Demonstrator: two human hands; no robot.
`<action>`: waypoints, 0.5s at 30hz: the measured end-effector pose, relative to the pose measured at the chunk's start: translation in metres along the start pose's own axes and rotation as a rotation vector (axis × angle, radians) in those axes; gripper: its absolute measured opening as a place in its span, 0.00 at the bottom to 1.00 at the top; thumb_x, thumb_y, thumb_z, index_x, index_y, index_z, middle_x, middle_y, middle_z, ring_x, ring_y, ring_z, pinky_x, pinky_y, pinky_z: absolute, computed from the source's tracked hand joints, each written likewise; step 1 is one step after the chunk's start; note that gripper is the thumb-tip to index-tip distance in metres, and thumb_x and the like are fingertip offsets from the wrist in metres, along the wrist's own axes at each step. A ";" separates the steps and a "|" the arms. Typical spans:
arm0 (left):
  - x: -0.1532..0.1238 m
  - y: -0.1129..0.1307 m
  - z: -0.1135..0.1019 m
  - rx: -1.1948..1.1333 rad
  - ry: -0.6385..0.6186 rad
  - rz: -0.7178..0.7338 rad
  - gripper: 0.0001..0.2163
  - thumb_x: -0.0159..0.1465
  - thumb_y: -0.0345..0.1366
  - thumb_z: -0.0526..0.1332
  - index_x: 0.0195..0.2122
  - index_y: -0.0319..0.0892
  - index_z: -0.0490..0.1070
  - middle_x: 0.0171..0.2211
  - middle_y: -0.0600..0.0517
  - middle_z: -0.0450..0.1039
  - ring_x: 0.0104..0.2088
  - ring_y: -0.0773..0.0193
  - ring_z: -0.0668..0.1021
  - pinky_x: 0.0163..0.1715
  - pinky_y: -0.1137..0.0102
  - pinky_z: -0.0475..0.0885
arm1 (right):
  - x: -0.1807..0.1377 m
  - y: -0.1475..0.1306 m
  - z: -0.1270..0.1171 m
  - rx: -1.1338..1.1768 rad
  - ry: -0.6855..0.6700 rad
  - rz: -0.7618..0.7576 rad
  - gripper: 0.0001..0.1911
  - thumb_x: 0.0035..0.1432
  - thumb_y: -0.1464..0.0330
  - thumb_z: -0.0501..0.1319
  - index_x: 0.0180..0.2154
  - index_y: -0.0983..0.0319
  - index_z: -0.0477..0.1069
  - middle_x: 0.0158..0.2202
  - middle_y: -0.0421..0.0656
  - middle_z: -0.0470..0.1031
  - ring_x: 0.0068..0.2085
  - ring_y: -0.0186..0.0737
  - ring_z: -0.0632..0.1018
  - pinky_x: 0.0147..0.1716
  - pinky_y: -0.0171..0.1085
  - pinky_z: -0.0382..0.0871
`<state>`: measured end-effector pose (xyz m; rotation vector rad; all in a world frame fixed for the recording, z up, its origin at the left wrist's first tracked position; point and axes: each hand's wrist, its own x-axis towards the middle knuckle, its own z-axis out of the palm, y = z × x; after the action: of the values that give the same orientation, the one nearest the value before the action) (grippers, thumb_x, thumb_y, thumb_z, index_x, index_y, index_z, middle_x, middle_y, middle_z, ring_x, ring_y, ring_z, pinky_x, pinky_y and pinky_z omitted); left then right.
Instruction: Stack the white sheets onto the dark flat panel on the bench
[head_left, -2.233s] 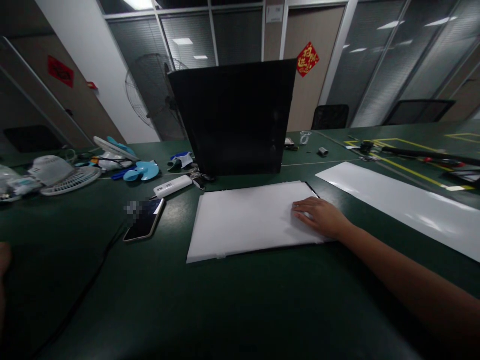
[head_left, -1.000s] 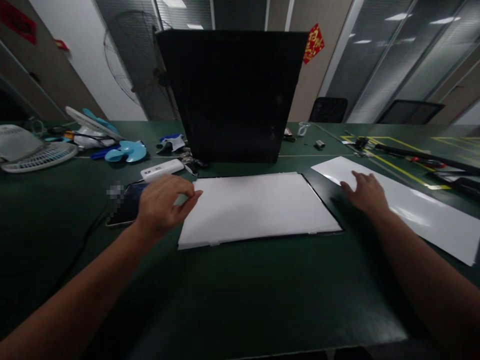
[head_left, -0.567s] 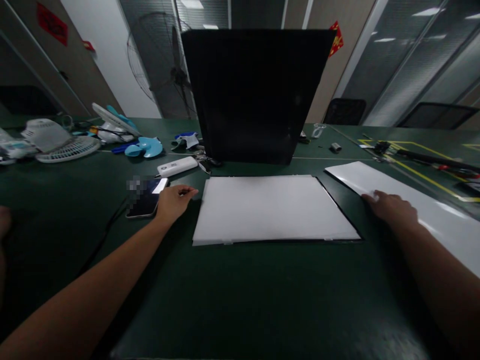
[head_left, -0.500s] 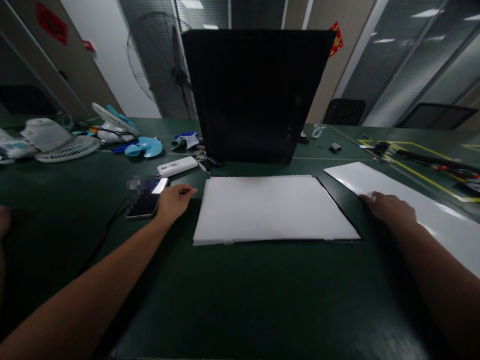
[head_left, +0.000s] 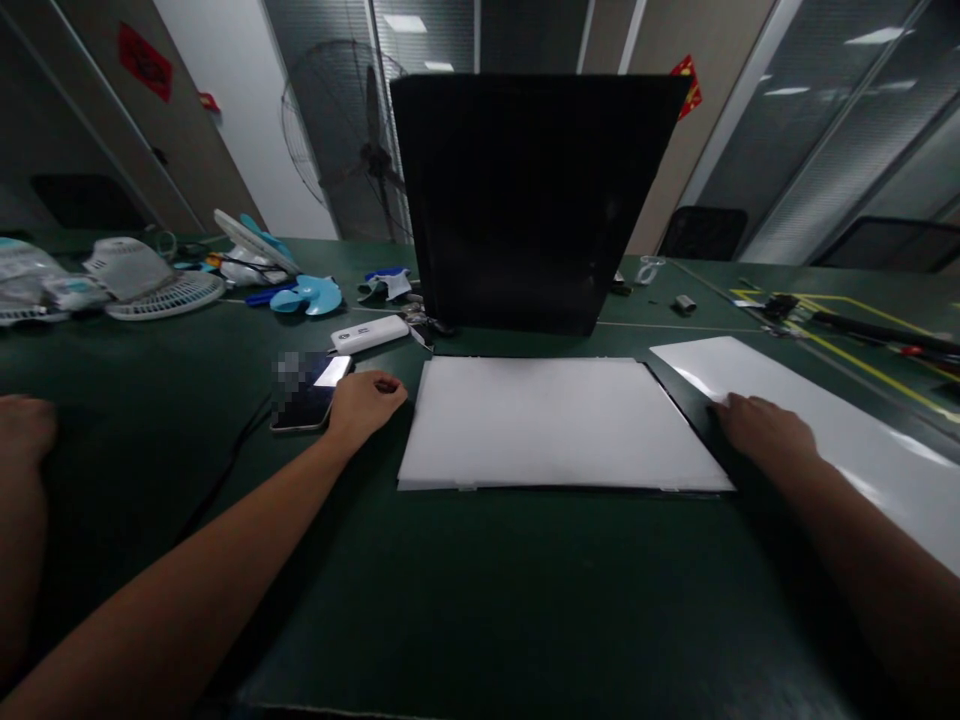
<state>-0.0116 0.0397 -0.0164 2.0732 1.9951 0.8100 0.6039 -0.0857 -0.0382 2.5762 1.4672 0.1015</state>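
Observation:
A white rectangular panel (head_left: 555,420) with a thin dark rim lies flat on the green table (head_left: 487,600) in front of me. My left hand (head_left: 367,400) rests on the table just left of the panel, beside a phone (head_left: 307,395). Its fingers are curled in, and I cannot see whether anything is inside them. My right hand (head_left: 761,430) lies flat with fingers stretched, touching the panel's right edge. It sits between the panel and a long white sheet (head_left: 817,430).
A large black panel (head_left: 532,200) stands upright behind the white one. A white power bank (head_left: 367,335), blue fan blade (head_left: 307,295), fan grille (head_left: 165,295) and small parts lie at back left. Another person's hand (head_left: 22,430) is at the far left edge.
My right hand left the top of the white panel and settled at its right edge. My left hand came in, reached beside the phone and curled its fingers shut.

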 end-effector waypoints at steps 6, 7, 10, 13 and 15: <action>-0.002 0.001 -0.004 0.095 0.013 0.003 0.08 0.58 0.42 0.67 0.34 0.45 0.83 0.34 0.49 0.85 0.38 0.53 0.85 0.40 0.65 0.76 | 0.000 0.001 0.003 -0.020 0.025 0.012 0.32 0.74 0.54 0.37 0.51 0.63 0.75 0.55 0.58 0.77 0.54 0.61 0.80 0.48 0.54 0.74; -0.001 0.001 -0.005 0.111 0.012 0.005 0.08 0.58 0.42 0.67 0.34 0.45 0.83 0.35 0.49 0.85 0.38 0.52 0.85 0.40 0.65 0.76 | -0.001 0.001 0.003 -0.020 0.030 0.009 0.32 0.74 0.55 0.37 0.52 0.62 0.75 0.55 0.58 0.77 0.54 0.61 0.80 0.48 0.54 0.74; 0.000 -0.001 -0.006 0.152 -0.011 0.011 0.09 0.60 0.42 0.66 0.36 0.46 0.84 0.36 0.49 0.85 0.39 0.52 0.85 0.41 0.65 0.76 | -0.002 0.003 0.005 -0.020 0.042 -0.017 0.30 0.74 0.57 0.37 0.54 0.60 0.75 0.55 0.57 0.77 0.55 0.60 0.79 0.49 0.54 0.74; 0.001 -0.003 -0.006 0.195 -0.030 0.024 0.11 0.63 0.43 0.64 0.41 0.46 0.85 0.38 0.49 0.86 0.41 0.50 0.86 0.43 0.64 0.77 | -0.001 0.004 0.008 -0.023 0.067 -0.015 0.32 0.73 0.56 0.36 0.59 0.60 0.72 0.58 0.59 0.74 0.59 0.64 0.75 0.52 0.59 0.71; 0.001 -0.003 -0.006 0.217 -0.018 0.032 0.13 0.66 0.44 0.62 0.42 0.47 0.85 0.39 0.48 0.86 0.42 0.49 0.86 0.44 0.63 0.77 | 0.003 0.007 0.012 0.006 0.099 0.029 0.37 0.72 0.51 0.34 0.64 0.61 0.69 0.62 0.63 0.70 0.63 0.67 0.71 0.55 0.63 0.68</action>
<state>-0.0171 0.0392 -0.0128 2.2234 2.1295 0.5999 0.6127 -0.0880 -0.0488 2.6330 1.4645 0.2320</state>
